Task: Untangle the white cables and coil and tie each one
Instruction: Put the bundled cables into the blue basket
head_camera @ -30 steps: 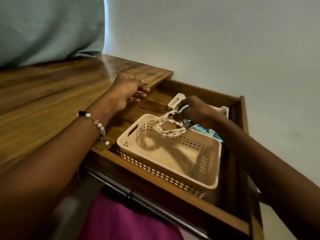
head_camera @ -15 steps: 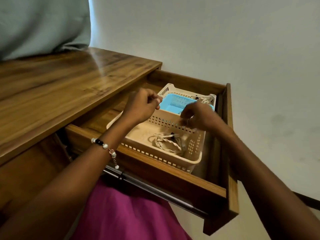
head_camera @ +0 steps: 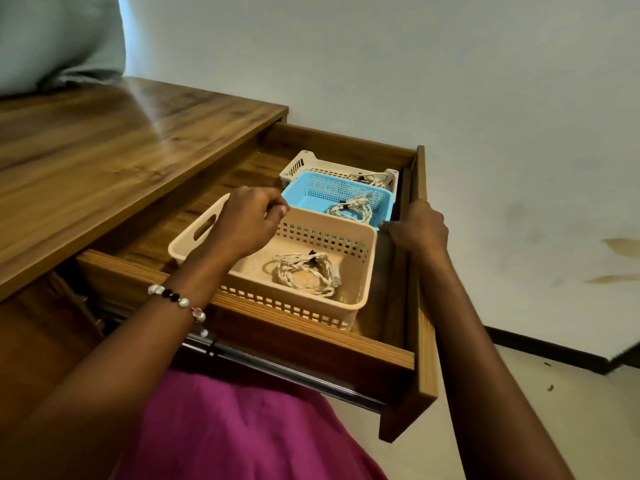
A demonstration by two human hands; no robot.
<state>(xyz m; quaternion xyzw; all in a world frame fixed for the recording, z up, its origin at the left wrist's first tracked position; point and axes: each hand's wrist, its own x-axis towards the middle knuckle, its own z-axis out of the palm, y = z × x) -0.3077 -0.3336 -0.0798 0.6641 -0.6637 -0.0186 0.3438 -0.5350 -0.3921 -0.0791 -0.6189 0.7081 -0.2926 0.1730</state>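
Wood drawer (head_camera: 304, 337) stands pulled out from under the desk (head_camera: 104, 161), its right side wall the outer edge, bare wall beyond. Three baskets sit in a row inside: beige (head_camera: 360, 306) nearest, blue (head_camera: 304, 195) touching behind it, white (head_camera: 298, 166) at the back. Bare drawer floor shows left of the baskets; on the right only a narrow strip runs between them and the side wall. Each basket holds one coiled white cable: beige one's coil (head_camera: 304, 277) lies on the floor right of centre, blue's coil (head_camera: 349, 211) near its front right corner, white's coil (head_camera: 372, 177) at its right end. No readable writing; a small tag on the near coil is too blurred. Left hand (head_camera: 247, 225) hovers over the beige basket's far rim, fingers curled, pinching nothing. Right hand (head_camera: 417, 226) grips the drawer's right wall, thumb inside. Half a second ago the right hand was at the beige basket's rim; it has since moved out to the drawer wall.
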